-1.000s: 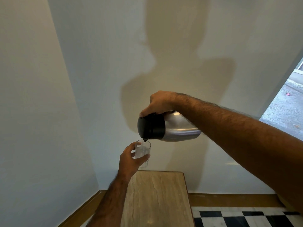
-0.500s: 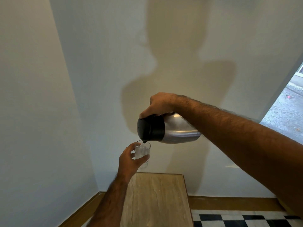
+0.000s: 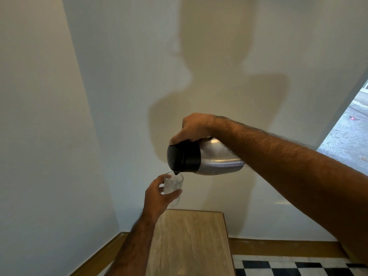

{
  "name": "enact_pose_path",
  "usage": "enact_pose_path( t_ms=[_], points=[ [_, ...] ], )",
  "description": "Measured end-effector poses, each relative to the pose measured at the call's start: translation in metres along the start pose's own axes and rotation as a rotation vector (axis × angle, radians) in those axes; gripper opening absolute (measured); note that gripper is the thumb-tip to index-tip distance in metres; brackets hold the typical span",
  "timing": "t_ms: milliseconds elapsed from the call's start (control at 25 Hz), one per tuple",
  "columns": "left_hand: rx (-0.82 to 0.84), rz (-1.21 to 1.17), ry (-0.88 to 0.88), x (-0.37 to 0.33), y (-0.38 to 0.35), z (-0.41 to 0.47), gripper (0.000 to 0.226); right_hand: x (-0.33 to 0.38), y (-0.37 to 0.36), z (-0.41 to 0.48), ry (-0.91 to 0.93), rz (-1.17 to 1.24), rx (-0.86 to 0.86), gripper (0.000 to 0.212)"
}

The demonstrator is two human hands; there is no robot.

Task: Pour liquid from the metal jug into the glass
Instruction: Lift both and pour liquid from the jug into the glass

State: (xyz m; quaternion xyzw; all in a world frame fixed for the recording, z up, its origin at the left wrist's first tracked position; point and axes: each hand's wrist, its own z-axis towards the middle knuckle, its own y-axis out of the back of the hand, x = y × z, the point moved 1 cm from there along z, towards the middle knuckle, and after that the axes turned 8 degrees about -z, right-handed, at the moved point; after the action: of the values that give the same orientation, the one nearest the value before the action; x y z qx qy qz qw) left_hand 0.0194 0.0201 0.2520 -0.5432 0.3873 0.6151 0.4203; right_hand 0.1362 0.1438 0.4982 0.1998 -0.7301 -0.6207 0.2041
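My right hand [image 3: 194,127] grips the top of a metal jug [image 3: 217,158] with a black lid, tipped almost on its side with the lid to the left. Its small black spout points down into the mouth of a clear glass [image 3: 172,185]. My left hand [image 3: 157,196] is wrapped around the glass and holds it up in the air, just under the spout. The glass has clear liquid in it. My right forearm crosses the frame from the lower right and hides the jug's rear end.
A narrow wooden table [image 3: 189,242] stands below the glass, against a white wall corner. A wooden skirting board [image 3: 278,247] runs along the wall. Black and white checkered floor [image 3: 288,267] lies at the lower right. An opening to the outside [image 3: 350,136] is on the right.
Both hands, the jug and the glass keep the same pose. The view has shifted slightly, so everything sits a little lower in the frame.
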Motion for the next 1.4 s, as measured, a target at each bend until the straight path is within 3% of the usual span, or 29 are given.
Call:
enact_pose_path(
  t_ms=[1400],
  points=[
    [0.006,-0.02,0.039,0.0068,0.0011,-0.0028,0.075,0.0032,-0.0029,0.0019,0.015,-0.005,0.009,0.056]
  ],
)
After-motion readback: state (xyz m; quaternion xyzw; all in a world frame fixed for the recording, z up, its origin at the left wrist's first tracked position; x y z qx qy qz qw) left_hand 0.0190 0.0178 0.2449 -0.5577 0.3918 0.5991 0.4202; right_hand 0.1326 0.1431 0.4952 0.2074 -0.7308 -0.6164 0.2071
